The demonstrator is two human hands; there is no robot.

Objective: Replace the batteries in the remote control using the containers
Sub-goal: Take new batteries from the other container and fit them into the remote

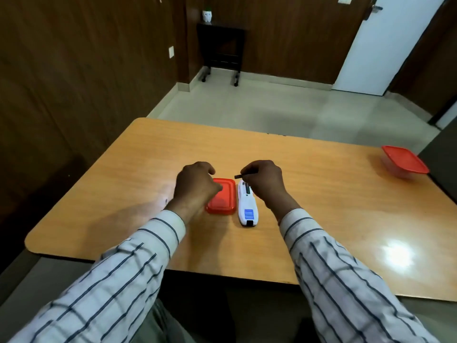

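A white remote control (248, 209) lies face down on the wooden table (321, 206), its battery bay open at the far end. My right hand (264, 180) hovers just above that bay, pinching a small dark battery (239, 176) that points left. To the left of the remote sits a red-lidded container (222, 200). My left hand (196, 181) rests over the container's left edge with fingers curled; whether it grips the lid I cannot tell.
A second clear container with a red lid (404, 162) stands at the table's far right edge. A bright light glare (398, 253) marks the table at the near right. Beyond the table are tiled floor, a dark stand and a white door.
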